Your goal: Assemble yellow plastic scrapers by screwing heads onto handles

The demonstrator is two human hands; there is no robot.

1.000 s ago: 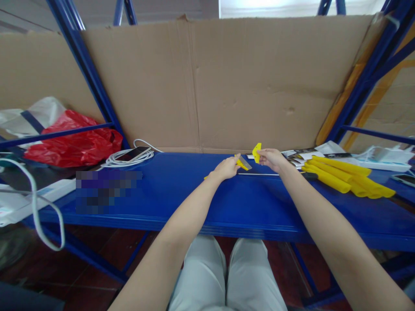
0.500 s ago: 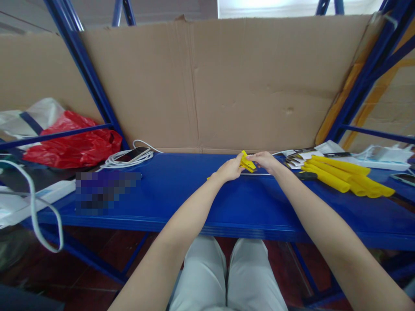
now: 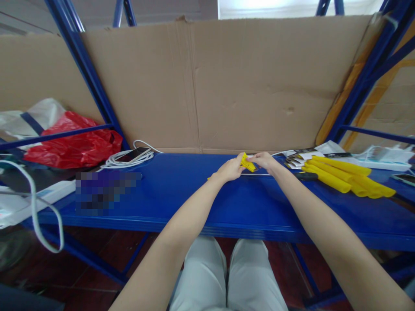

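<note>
My left hand (image 3: 232, 168) is closed round a yellow tube-like piece (image 3: 249, 164) near the back of the blue shelf. A bit of yellow also shows behind my left wrist. My right hand (image 3: 264, 160) reaches in from the right, its fingers pinched together at the far end of the yellow piece. Something small and dark shows by those fingertips, too small to name. Below the hands a thin pale line runs along the shelf top. To the right of my right wrist lie several yellow tubes (image 3: 343, 175), beside a black handle (image 3: 306, 176).
Small printed cards (image 3: 295, 160) lie behind the tubes, with a white power strip (image 3: 385, 162) farther right. At left are a coiled white cable (image 3: 113, 162) with a phone, a red plastic bag (image 3: 74, 140) and another white strip (image 3: 42, 201). Cardboard (image 3: 243, 86) stands along the back.
Both hands stay in nearly the same place. The yellow piece has tilted slightly between them; nothing is let go.
</note>
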